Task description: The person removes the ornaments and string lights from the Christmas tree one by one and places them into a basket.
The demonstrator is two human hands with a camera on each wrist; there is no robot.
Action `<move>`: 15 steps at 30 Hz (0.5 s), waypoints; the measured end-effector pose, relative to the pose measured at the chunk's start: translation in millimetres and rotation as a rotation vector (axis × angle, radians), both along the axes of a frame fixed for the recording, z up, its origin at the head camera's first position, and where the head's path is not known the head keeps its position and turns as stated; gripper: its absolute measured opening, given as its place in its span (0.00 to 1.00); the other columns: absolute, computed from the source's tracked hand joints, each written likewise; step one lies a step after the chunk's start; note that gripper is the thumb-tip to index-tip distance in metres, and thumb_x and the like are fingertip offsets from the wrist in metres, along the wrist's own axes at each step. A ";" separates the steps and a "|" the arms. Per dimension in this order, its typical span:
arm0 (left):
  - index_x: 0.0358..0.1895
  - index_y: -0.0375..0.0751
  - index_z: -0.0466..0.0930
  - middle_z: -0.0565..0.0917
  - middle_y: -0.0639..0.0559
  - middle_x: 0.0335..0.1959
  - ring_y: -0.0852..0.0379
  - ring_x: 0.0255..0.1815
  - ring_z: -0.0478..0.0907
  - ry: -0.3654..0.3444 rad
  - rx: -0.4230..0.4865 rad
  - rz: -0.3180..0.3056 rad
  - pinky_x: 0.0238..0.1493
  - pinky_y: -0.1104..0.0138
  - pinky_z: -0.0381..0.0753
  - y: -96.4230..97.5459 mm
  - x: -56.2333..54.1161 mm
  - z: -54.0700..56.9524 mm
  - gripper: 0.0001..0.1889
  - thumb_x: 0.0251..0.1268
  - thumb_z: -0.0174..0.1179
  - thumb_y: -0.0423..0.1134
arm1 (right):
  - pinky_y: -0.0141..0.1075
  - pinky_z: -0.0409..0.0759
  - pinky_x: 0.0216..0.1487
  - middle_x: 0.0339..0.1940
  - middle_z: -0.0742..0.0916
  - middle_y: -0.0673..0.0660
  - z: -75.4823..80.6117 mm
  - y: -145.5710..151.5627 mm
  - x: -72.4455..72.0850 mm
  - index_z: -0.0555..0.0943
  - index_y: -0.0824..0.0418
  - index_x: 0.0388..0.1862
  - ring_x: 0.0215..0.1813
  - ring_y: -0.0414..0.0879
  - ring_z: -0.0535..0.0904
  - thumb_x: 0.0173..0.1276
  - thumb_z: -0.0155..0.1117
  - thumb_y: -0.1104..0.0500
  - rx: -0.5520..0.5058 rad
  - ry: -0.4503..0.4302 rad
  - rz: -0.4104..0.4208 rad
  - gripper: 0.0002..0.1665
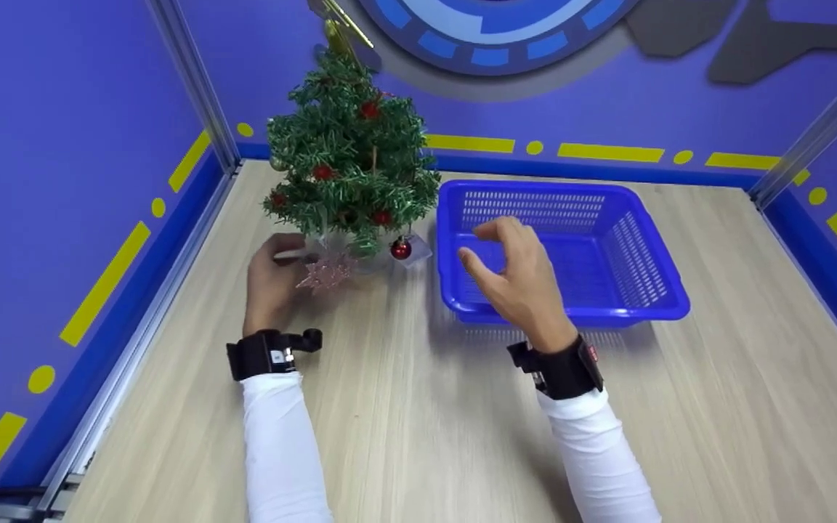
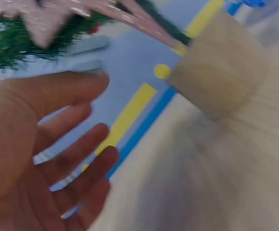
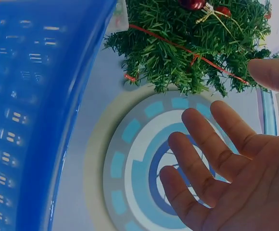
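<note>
Currently, both hands are empty, their fingers loosely bent. The left hand [image 1: 273, 280] is low at the left front of the green tree [image 1: 349, 145], its fingertips reaching in near the foot just beside the pink star [image 1: 326, 274]; whether they touch the foot cannot be told. The left wrist view shows the fingers of this hand spread and the thumb apart from them, with the star's points above. The right hand [image 1: 520, 280] is over the near left part of the blue basket [image 1: 636, 314], thumb and fingers parted, the palm showing in the right wrist view. The tree stands upright on the left part of the bench [image 1: 404, 407], with the basket just to its right. The star hangs low at the front of the tree, and a red bauble [image 1: 401, 249] hangs to the right of it from a lower branch. Small red ornaments [image 1: 322, 172] dot the branches, and a gold topper [image 1: 349, 29] leans at the tip. White sleeves [image 1: 280, 443] cover both forearms, with a black strap [image 1: 571, 374] at each wrist.
</note>
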State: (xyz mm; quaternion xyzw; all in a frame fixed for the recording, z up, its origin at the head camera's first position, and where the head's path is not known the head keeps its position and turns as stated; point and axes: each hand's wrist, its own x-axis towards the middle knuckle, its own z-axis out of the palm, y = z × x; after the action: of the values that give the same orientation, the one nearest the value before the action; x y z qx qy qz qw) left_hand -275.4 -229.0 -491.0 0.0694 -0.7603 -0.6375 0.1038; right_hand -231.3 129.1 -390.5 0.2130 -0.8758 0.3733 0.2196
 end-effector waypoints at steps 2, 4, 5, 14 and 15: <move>0.59 0.43 0.79 0.80 0.43 0.60 0.51 0.54 0.81 0.045 0.062 0.058 0.52 0.60 0.83 -2.5 0.4 5.5 0.19 0.66 0.66 0.33 | 0.46 0.75 0.60 0.49 0.86 0.58 -0.7 -4.4 0.0 0.80 0.60 0.50 0.54 0.52 0.80 0.71 0.67 0.48 -0.006 -0.009 0.005 0.19; 0.61 0.44 0.78 0.81 0.44 0.60 0.53 0.53 0.80 0.106 0.104 0.100 0.54 0.61 0.81 -4.1 -0.1 10.6 0.20 0.66 0.68 0.36 | 0.46 0.75 0.61 0.49 0.86 0.57 -1.6 -10.6 -0.4 0.80 0.60 0.50 0.54 0.51 0.80 0.71 0.67 0.47 -0.016 -0.025 0.012 0.19; 0.62 0.45 0.78 0.82 0.45 0.59 0.54 0.51 0.81 0.140 0.125 0.114 0.53 0.62 0.80 -4.7 -0.8 12.3 0.21 0.67 0.67 0.37 | 0.45 0.75 0.61 0.49 0.86 0.57 -2.0 -14.6 -0.5 0.80 0.60 0.50 0.54 0.51 0.80 0.71 0.68 0.47 -0.022 -0.035 0.016 0.19; 0.53 0.48 0.79 0.85 0.54 0.44 0.52 0.44 0.85 0.355 0.368 0.105 0.41 0.65 0.81 3.7 0.0 21.8 0.10 0.73 0.61 0.37 | 0.44 0.79 0.58 0.50 0.87 0.58 -11.7 -57.2 -2.3 0.78 0.61 0.60 0.53 0.50 0.81 0.69 0.68 0.41 -0.032 -0.098 0.104 0.31; 0.51 0.49 0.80 0.86 0.54 0.43 0.50 0.43 0.85 0.363 0.369 0.121 0.40 0.65 0.81 5.3 -0.4 22.5 0.08 0.73 0.61 0.39 | 0.44 0.79 0.57 0.50 0.87 0.58 -13.6 -60.7 -2.6 0.77 0.61 0.62 0.53 0.50 0.81 0.69 0.68 0.41 -0.032 -0.107 0.109 0.33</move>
State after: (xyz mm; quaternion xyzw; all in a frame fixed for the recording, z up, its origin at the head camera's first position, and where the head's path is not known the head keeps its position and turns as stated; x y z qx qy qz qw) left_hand -275.8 -223.7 -468.5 0.0168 -0.5944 -0.7600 0.2621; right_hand -233.9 68.4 -404.0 0.2367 -0.8672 0.4096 0.1553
